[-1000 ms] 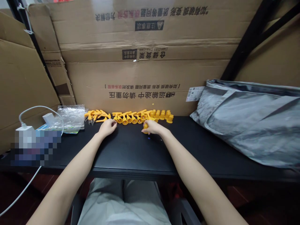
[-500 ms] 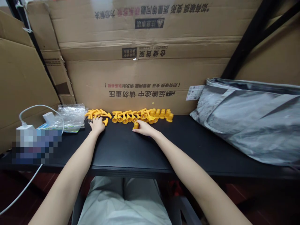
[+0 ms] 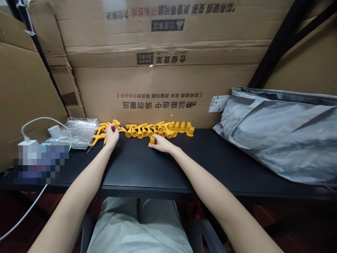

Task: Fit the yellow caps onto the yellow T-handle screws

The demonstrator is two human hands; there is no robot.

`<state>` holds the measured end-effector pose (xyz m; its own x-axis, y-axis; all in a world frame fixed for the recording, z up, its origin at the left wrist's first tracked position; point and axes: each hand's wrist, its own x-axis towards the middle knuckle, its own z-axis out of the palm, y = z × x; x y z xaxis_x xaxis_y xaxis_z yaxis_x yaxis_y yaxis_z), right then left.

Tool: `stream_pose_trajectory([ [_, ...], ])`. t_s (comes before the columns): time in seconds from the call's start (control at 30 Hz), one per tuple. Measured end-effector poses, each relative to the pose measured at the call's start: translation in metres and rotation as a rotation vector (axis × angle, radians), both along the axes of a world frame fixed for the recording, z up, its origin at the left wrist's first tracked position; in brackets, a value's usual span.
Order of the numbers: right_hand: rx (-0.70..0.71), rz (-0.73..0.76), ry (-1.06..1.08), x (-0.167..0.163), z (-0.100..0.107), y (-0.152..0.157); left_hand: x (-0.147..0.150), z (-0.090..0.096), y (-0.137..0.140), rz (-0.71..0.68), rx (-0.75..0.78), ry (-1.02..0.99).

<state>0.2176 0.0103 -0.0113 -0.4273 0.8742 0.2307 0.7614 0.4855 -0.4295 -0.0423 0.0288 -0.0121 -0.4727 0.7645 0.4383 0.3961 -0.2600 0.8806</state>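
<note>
- While the left hand (image 3: 112,137) pinches a yellow T-shaped plastic handle (image 3: 116,122), the right hand (image 3: 161,144) pinches a yellow plastic cup (image 3: 152,141) mid-frame.
- Likely light, stiff; grip mid-handle, cup sides.

Two hands (image 3: 112,136) (image 3: 161,143), many corkscrews (image 3: 99,137), one bag (image 3: 284,137)

With our left hand (image 3: 112,137) we are pinching a yellow handle (image 3: 116,122) beside loose corkscrews (image 3: 98,137); with our right hand (image 3: 162,144) we are gripping a yellow cup (image 3: 152,141). Cupped corkscrews (image 3: 140,134) are lying just beyond that right hand, a grey bag (image 3: 276,137) well to its right.
</note>
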Motion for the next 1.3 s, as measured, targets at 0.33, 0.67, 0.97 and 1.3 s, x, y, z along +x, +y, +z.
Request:
stream_pose_trajectory([
  [0.33,0.276,0.002,-0.067,-0.007,0.001,-0.003,0.017,0.003,-0.010,-0.394,-0.074,-0.651],
  [0.67,0.368,0.095,-0.120,-0.013,0.002,-0.010,0.033,0.010,-0.027,-0.474,-0.064,-0.698],
  [0.97,0.347,0.015,-0.148,-0.014,0.007,-0.015,0.034,0.003,-0.024,-0.520,-0.046,-0.692],
  [1.3,0.426,0.147,0.035,-0.012,-0.005,-0.002,0.045,0.002,-0.036,-0.681,-0.175,-0.405],
])
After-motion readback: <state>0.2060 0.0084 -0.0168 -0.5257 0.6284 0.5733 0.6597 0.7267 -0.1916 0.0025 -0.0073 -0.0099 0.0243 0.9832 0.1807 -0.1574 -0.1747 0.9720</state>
